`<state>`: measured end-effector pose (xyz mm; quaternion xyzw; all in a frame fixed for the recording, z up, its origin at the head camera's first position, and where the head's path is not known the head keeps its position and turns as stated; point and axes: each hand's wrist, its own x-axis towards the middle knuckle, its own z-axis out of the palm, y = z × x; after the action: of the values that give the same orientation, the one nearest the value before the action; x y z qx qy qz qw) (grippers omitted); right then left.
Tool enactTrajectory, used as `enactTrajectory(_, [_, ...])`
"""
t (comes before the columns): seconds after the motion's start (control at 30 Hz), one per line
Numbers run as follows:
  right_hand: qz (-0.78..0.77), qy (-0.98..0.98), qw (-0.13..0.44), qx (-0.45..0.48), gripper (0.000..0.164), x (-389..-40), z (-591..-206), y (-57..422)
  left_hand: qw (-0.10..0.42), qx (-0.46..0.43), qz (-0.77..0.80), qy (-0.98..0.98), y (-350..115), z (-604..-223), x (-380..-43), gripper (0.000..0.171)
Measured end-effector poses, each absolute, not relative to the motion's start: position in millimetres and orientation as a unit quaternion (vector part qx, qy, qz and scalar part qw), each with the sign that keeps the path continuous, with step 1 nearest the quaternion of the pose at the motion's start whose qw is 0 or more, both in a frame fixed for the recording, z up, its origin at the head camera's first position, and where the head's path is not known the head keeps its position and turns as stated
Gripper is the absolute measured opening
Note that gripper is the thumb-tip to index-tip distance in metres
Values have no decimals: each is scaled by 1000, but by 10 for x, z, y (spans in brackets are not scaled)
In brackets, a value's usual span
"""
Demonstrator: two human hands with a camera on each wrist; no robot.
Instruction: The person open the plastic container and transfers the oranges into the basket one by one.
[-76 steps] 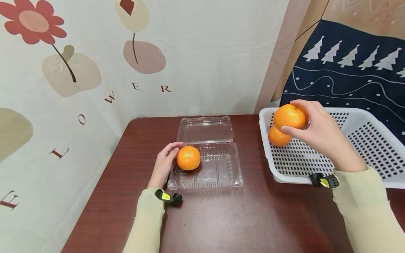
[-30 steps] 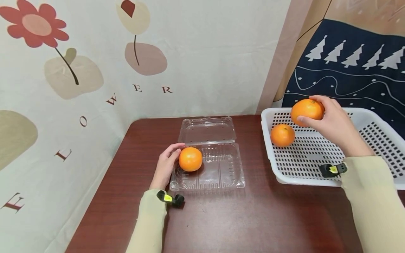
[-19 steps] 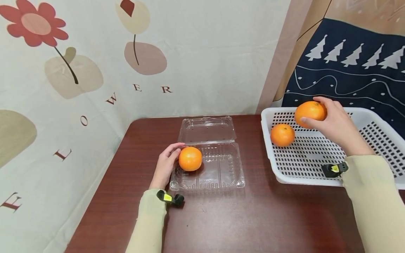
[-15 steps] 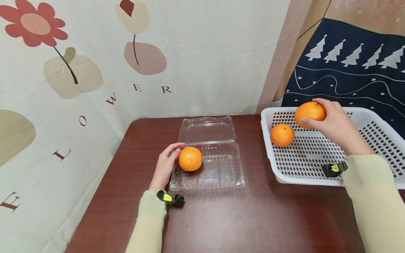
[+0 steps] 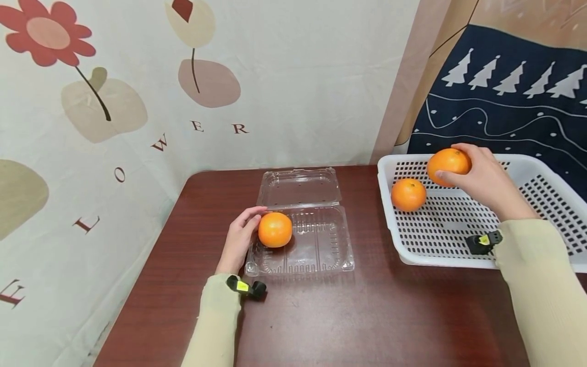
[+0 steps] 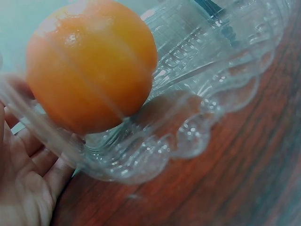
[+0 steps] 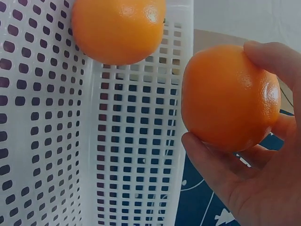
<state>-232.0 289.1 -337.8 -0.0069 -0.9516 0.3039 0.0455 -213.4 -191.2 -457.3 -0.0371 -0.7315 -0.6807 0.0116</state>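
Note:
My right hand [image 5: 481, 178] grips an orange [image 5: 448, 167] above the far rim of a white plastic basket [image 5: 393, 239]. In the right wrist view, thumb and fingers curve round this orange [image 7: 230, 99], clear of the basket wall. Another orange [image 5: 408, 194] sits inside the basket at its left end. My left hand [image 5: 237, 239] holds the left side of a clear plastic clamshell container [image 5: 321, 250], whose lid [image 5: 300, 187] lies folded back. One orange [image 5: 275, 230] rests in the container's left part, beside that hand. Its fingertips are partly hidden in the left wrist view.
The dark reddish-brown table [image 5: 357, 326] runs under both containers. Behind it hangs a pale cloth [image 5: 302, 76] with flower prints. A navy cloth [image 5: 486, 117] with white trees stands behind the basket.
My right hand has carried its orange rightward, away from over the basket's orange, which now shows fully. Over the last half second it barely moves. My left hand stays at the container.

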Motion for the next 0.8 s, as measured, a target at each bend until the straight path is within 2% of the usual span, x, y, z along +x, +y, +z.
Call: enactTrajectory(0.8, [284, -959, 4, -14, 90, -2380, -3469, 2937, 5, -27, -685, -728, -1911, -4549, -2126, 30])
